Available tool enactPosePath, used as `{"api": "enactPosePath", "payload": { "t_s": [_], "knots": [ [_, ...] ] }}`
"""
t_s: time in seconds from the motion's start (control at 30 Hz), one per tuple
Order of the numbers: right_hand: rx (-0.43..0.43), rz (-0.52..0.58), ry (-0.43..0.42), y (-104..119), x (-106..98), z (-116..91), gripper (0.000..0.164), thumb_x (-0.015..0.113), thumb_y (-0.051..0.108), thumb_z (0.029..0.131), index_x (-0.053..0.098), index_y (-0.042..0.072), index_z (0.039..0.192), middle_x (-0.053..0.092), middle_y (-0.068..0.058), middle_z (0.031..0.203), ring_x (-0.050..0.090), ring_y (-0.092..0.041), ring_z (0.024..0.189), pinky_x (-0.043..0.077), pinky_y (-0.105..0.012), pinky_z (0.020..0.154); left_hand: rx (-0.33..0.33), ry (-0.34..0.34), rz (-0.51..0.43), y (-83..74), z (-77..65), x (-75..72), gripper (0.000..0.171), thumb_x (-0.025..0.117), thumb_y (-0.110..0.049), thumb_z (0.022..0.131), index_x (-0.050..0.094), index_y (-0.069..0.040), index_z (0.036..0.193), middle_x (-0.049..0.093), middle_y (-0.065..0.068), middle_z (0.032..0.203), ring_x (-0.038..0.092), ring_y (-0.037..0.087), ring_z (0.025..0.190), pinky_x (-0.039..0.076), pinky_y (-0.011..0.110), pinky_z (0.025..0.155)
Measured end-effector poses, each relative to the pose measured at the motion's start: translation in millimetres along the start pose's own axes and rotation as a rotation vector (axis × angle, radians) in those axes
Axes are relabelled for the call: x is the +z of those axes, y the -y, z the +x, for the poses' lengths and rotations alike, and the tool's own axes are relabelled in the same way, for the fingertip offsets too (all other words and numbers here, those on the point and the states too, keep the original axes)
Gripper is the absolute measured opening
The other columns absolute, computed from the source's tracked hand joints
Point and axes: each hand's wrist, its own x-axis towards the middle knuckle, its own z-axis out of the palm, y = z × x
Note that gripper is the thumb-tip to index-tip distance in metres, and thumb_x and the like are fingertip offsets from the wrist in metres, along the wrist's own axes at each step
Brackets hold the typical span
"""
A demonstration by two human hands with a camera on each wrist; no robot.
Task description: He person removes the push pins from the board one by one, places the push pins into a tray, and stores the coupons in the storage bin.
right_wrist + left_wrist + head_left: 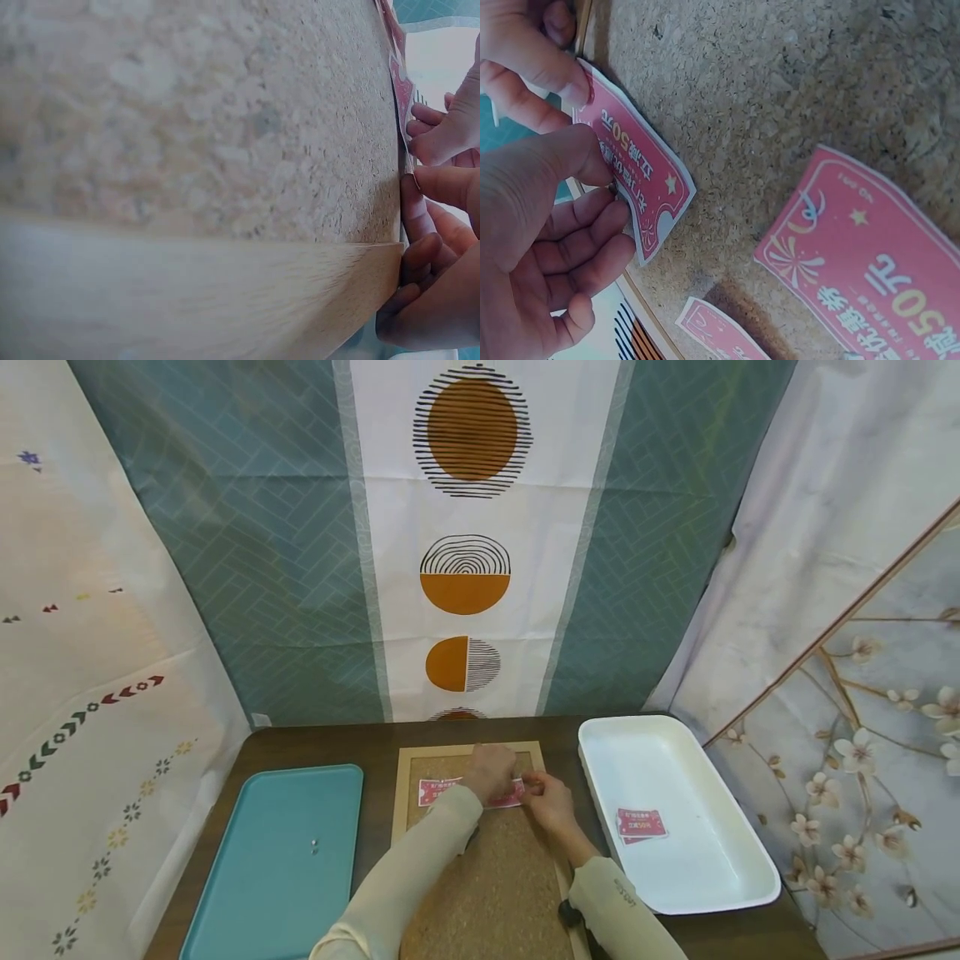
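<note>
On the framed cork board [480, 877], both hands work at a pink printed coupon [641, 161] near the upper right. My left hand [491, 772] is at its printed face, thumb and fingers curled around a small shiny pin [615, 187], mostly hidden. My right hand [549, 802] pinches the coupon's right end between thumb and finger, close to the wooden frame [225, 292]. A second pink coupon [435, 790] lies on the board to the left. In the left wrist view part of another coupon [724, 330] shows at the bottom.
To the right, a white tray [675, 752] holds pink coupons [641, 823], overlapping. A teal tray [285, 810] on the left carries a few tiny shiny pieces [314, 845]. Everything stands on a dark wooden table [375, 733], with hanging cloths behind and at the sides.
</note>
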Motion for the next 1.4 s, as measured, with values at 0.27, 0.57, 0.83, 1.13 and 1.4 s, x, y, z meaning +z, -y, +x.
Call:
{"api": "enactPosePath", "payload": {
  "t_s": [0.27,0.57,0.83,1.13,1.4],
  "knots": [
    [-0.001,0.012,-0.004,-0.9,1.7,-1.8,0.031,0.073,0.009,0.082,0.070,0.007,0.113,0.071,-0.005,0.085,0.063,-0.017,0.077,0.049,-0.030,0.064,-0.072,0.014,-0.220,6.3,-4.0,1.3,0.022,0.079,-0.036,0.080,0.074,-0.016,0.087,0.060,-0.004,0.063,0.055,0.014,0.060,0.047,0.029,0.061],
    [0.007,0.009,-0.002,0.7,-1.2,-2.4,0.030,0.073,0.012,0.083,0.070,0.008,0.113,0.071,-0.006,0.088,0.063,-0.017,0.078,0.050,-0.029,0.063,-0.124,0.032,-0.330,9.1,-4.0,-3.0,0.029,0.078,-0.037,0.080,0.074,-0.010,0.090,0.062,-0.002,0.066,0.059,0.014,0.061,0.048,0.026,0.057],
    [0.004,0.014,0.000,1.7,-1.0,-3.0,0.031,0.073,0.008,0.081,0.069,0.007,0.112,0.069,-0.005,0.083,0.060,-0.017,0.075,0.047,-0.029,0.062,-0.169,0.080,-0.471,11.6,-7.0,-2.5,0.018,0.081,-0.026,0.080,0.074,-0.010,0.085,0.064,0.001,0.064,0.060,0.015,0.059,0.050,0.027,0.053],
    [0.022,0.042,0.004,2.7,0.7,-3.7,0.032,0.072,0.008,0.083,0.069,0.005,0.114,0.069,-0.006,0.085,0.061,-0.017,0.076,0.049,-0.029,0.063,-0.112,-0.001,-0.597,23.4,-10.8,3.2,0.013,0.076,-0.019,0.082,0.071,-0.010,0.075,0.061,0.001,0.062,0.053,0.014,0.054,0.044,0.025,0.047],
    [0.036,0.047,-0.011,0.7,0.3,-2.6,0.031,0.073,0.007,0.082,0.069,0.007,0.113,0.068,-0.006,0.086,0.061,-0.019,0.078,0.049,-0.030,0.064,-0.074,-0.120,-0.849,40.5,-17.8,5.9,0.009,0.069,-0.015,0.088,0.074,-0.007,0.088,0.066,0.001,0.081,0.057,0.017,0.072,0.050,0.029,0.061]
  ]
}}
